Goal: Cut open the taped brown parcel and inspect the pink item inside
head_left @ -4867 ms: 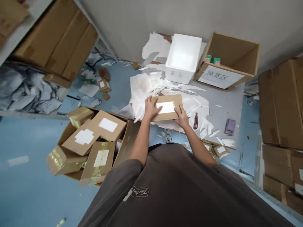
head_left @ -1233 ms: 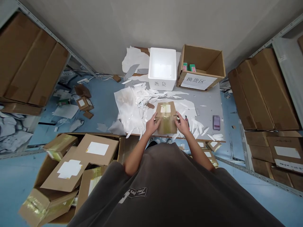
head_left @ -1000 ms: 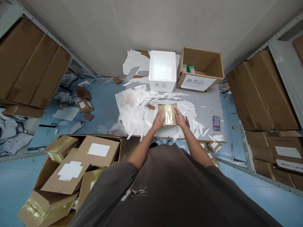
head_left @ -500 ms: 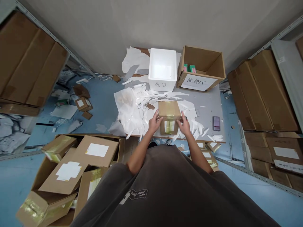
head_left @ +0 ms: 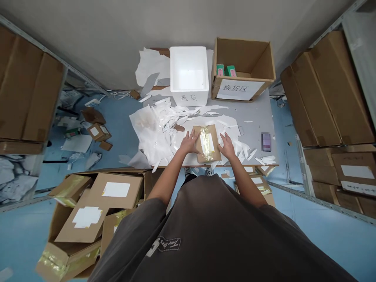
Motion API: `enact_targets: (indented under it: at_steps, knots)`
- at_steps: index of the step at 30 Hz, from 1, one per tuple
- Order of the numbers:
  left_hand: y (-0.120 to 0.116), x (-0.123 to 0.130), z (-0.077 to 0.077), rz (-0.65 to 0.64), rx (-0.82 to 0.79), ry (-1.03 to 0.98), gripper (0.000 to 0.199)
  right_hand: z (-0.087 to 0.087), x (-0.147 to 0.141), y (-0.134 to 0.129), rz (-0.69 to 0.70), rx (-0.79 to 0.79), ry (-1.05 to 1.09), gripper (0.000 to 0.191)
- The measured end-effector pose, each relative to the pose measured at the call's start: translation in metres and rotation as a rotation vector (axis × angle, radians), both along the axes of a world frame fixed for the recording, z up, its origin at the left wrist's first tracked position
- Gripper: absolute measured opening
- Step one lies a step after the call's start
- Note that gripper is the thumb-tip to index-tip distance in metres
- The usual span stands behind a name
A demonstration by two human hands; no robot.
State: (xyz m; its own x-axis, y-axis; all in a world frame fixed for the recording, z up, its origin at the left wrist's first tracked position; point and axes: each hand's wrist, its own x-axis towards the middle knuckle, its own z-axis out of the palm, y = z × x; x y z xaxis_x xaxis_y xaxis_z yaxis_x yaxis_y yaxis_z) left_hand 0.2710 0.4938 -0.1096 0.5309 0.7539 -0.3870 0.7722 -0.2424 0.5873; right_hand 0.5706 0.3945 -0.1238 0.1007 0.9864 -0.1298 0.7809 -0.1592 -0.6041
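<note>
The taped box point(head_left: 208, 143), tilted between my hands half a second ago, now shows its label point(head_left: 206, 142) upward, ready to inspect, near the counter's point(head_left: 253, 114) 6 o'clock edge. My left hand point(head_left: 188, 143) touches its 9 o'clock side, grip unclear; my right hand point(head_left: 227, 147) spreads loose at 3.

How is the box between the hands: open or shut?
The box looks shut: shiny tape runs down its upper face and no flap stands up. Its underside is hidden.
</note>
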Motion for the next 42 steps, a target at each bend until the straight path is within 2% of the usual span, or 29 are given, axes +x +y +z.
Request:
enact_targets:
  at_steps: [3, 7, 10, 13, 18, 21, 24, 26, 29, 32, 34, 37, 42]
  knots:
    - [0.013, 0.012, -0.008, -0.025, -0.060, 0.087, 0.156, -0.019, 0.030, -0.015, -0.063, -0.052, -0.022, 0.073]
    - [0.018, 0.019, -0.014, -0.032, -0.073, 0.214, 0.162, -0.059, 0.057, -0.024, -0.200, -0.175, -0.019, 0.062]
    - [0.014, 0.018, -0.005, -0.085, -0.047, 0.325, 0.167, -0.087, 0.062, -0.018, -0.290, -0.311, -0.021, 0.048]
    - [0.009, 0.020, 0.011, -0.135, -0.052, 0.463, 0.171, -0.106, 0.059, -0.004, -0.339, -0.501, -0.099, 0.040]
    - [0.006, 0.027, 0.026, -0.158, -0.045, 0.542, 0.173, -0.114, 0.062, 0.016, -0.256, -0.641, -0.177, 0.042]
    - [0.006, 0.025, 0.027, -0.140, -0.068, 0.507, 0.173, -0.105, 0.066, 0.018, -0.221, -0.674, -0.195, 0.042]
    - [0.007, 0.022, 0.026, -0.112, -0.108, 0.457, 0.172, -0.085, 0.068, 0.019, -0.245, -0.613, -0.181, 0.037]
    - [0.007, 0.023, 0.022, -0.078, -0.115, 0.421, 0.170, -0.064, 0.066, 0.024, -0.278, -0.502, -0.169, 0.034]
    - [0.009, 0.031, 0.015, 0.008, -0.106, 0.365, 0.168, -0.023, 0.051, 0.046, -0.267, -0.327, -0.117, 0.037]
    - [0.012, 0.042, 0.008, 0.083, -0.118, 0.329, 0.168, 0.018, 0.020, 0.080, -0.100, -0.226, -0.026, 0.045]
    - [0.014, 0.048, 0.005, 0.101, -0.135, 0.327, 0.170, 0.038, -0.007, 0.103, 0.029, -0.219, -0.035, 0.043]
    - [0.016, 0.051, 0.003, 0.114, -0.147, 0.334, 0.171, 0.051, -0.045, 0.125, 0.131, -0.335, -0.142, 0.042]
    - [0.017, 0.052, 0.003, 0.120, -0.163, 0.326, 0.170, 0.050, -0.082, 0.136, 0.162, -0.474, -0.221, 0.054]
